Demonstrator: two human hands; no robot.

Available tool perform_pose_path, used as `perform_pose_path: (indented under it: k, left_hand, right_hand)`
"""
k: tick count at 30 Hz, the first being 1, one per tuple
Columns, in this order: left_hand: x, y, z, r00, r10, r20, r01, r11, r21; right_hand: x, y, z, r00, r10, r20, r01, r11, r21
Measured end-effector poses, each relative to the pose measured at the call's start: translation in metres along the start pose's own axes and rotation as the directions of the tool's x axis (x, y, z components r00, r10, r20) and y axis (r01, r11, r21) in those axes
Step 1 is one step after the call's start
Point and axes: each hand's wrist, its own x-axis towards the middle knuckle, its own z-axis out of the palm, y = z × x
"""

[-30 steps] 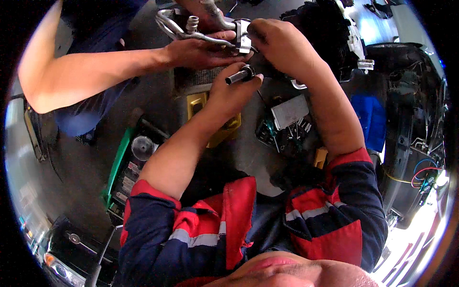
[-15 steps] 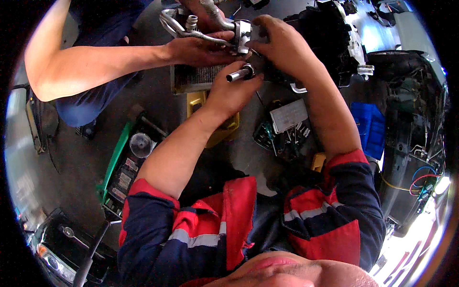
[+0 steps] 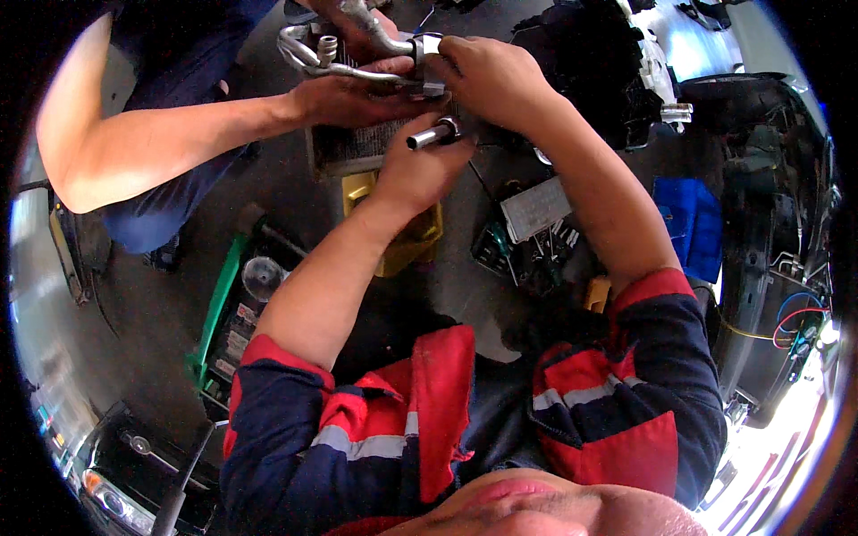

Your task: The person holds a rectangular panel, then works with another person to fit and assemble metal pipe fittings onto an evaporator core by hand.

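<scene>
In my left hand [image 3: 413, 174], closed fingers hold a socket wrench [image 3: 431, 136] whose chrome socket points left across my knuckles. Just above it, my right hand [image 3: 500, 82] grips the right side of a silver metal block [image 3: 433, 67], its fingertips curled on the block. Bent metal pipes [image 3: 382, 34] run into the block's left side. A co-worker's hand [image 3: 362, 96] supports the pipes and block from below, and their other hand [image 3: 357, 43] is behind the pipes.
Beneath the hands lies a finned radiator [image 3: 344, 167] beside a yellow tray [image 3: 411, 246]. An open tool case [image 3: 536, 213] holds small tools. A blue bin [image 3: 688, 228] stands right, a green-edged box [image 3: 214, 308] left. A black housing [image 3: 581, 80] sits far right.
The block and pipes have shifted slightly left and up in view, with both my hands. My right fingers, spread beside the block before, now close against it.
</scene>
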Motion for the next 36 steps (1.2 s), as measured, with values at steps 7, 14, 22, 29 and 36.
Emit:
perform_pose_path:
  k: [7, 14, 22, 29, 36]
  left_hand:
    - [0.000, -0.002, -0.003, 0.996, -0.086, -0.005, 0.086, 0.996, 0.007]
    - [-0.002, 0.005, -0.002, 0.999, -0.027, -0.030, 0.033, 0.977, 0.211]
    - [-0.003, -0.002, -0.002, 1.000, -0.001, -0.022, 0.004, 0.984, 0.177]
    - [-0.008, 0.004, -0.008, 0.989, 0.146, 0.017, -0.139, 0.897, 0.419]
    - [-0.012, 0.019, 0.004, 0.998, -0.018, -0.064, 0.038, 0.945, 0.324]
  right_hand:
    - [-0.004, -0.001, -0.003, 0.995, 0.066, 0.075, -0.069, 0.997, 0.037]
    - [-0.004, -0.002, 0.000, 0.994, 0.096, 0.058, -0.100, 0.993, 0.061]
    - [-0.004, -0.009, -0.008, 0.977, 0.178, 0.119, -0.187, 0.979, 0.076]
    - [-0.021, 0.031, -0.002, 0.981, 0.189, -0.053, -0.113, 0.764, 0.635]
    - [-0.019, 0.022, 0.013, 0.950, 0.202, -0.238, -0.044, 0.842, 0.538]
